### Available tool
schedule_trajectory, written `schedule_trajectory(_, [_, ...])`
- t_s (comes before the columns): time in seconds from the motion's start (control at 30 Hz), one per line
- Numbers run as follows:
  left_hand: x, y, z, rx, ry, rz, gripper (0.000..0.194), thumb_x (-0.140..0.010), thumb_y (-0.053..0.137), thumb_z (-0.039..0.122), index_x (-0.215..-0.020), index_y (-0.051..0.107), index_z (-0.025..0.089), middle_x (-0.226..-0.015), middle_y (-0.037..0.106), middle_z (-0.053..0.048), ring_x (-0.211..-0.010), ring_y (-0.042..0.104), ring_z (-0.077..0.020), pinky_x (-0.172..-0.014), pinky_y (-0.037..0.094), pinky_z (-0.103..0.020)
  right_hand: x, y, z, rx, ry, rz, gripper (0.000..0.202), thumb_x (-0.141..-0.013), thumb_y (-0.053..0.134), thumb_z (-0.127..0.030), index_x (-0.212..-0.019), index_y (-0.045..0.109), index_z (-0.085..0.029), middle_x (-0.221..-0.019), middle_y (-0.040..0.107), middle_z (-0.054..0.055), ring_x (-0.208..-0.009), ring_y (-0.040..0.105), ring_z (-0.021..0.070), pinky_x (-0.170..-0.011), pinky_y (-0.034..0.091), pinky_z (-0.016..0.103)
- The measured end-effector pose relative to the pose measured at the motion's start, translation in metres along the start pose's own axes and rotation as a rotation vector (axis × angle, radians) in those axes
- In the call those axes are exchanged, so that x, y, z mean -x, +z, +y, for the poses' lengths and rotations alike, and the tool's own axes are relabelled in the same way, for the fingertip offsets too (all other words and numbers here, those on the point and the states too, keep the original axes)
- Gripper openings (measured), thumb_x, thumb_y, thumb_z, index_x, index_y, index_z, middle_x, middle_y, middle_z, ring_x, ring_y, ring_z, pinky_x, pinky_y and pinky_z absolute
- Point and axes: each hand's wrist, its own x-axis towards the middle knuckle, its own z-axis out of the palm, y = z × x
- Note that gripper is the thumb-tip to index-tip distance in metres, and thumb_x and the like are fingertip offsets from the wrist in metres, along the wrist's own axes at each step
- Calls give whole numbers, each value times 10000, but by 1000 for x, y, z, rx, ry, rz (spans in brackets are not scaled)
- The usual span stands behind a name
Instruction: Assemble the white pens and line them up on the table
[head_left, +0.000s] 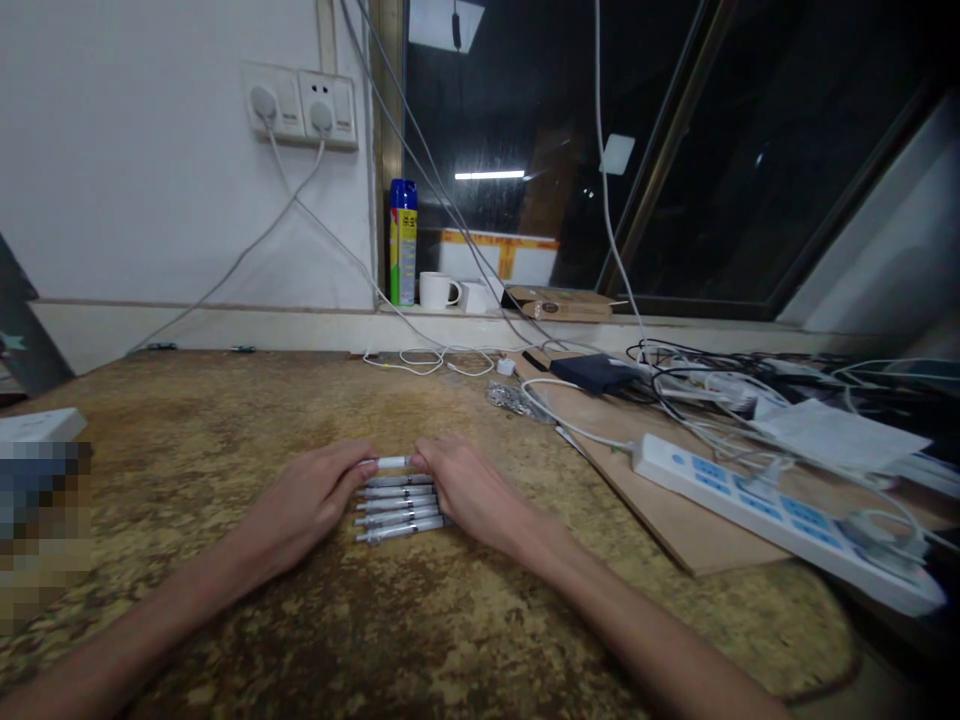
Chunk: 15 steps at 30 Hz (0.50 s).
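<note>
Several white and clear pens (401,523) lie side by side in a row on the worn brown table (225,620). At the far side of that row, a white pen (393,463) is pinched between both hands. My left hand (322,492) has its fingers closed on the left end of this pen. On the opposite end, the fingers of my right hand (461,485) are closed too. My right hand covers the right ends of some pens in the row. Whether the pinched pen touches the table, I cannot tell.
A white power strip (780,520) rests partly on a brown board (637,470) at right, amid tangled cables. Crumpled foil (514,397) lies beyond my right hand. A spray can (403,243), a white mug (439,290) and a cardboard box (562,303) stand on the windowsill.
</note>
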Motion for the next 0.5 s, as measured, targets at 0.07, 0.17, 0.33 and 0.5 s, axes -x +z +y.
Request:
schedule_trajectory(0.07, [-1, -1, 2, 52, -36, -27, 382, -1041, 377, 438, -842, 619, 219, -808, 694, -16, -776, 643, -226, -718, 448, -329, -2, 1, 1, 29, -27, 14, 193, -1022, 429, -159, -899, 571, -199, -904, 675, 86, -846, 571, 227, -783, 400, 339])
schedule_trajectory(0.17, [-2, -4, 4, 108, -63, -58, 424, -1036, 367, 469, -803, 613, 213, -748, 677, -8, -724, 627, -215, -672, 437, -316, -4, -2, 1, 55, -60, 45, 219, -1044, 406, -197, -915, 582, -201, -920, 660, 94, -880, 561, 240, -829, 409, 362])
schedule_trajectory(0.33, [-2, -5, -1, 83, 3, 16, 390, -1038, 397, 469, -932, 670, 212, -914, 718, -34, -878, 641, -237, -805, 466, -343, -1, -8, 4, -23, -84, 80, 254, -1069, 381, -294, -964, 587, -189, -963, 647, 93, -926, 546, 235, -861, 420, 364])
schedule_trajectory(0.5, [-2, -4, -7, 57, 70, 44, 372, -1049, 409, 451, -1144, 690, 227, -1132, 713, -53, -1063, 627, -246, -958, 460, -371, 3, -5, 6, -277, -2, 141, 190, -1012, 544, -381, -1061, 592, -203, -1065, 662, 63, -1018, 571, 206, -901, 424, 328])
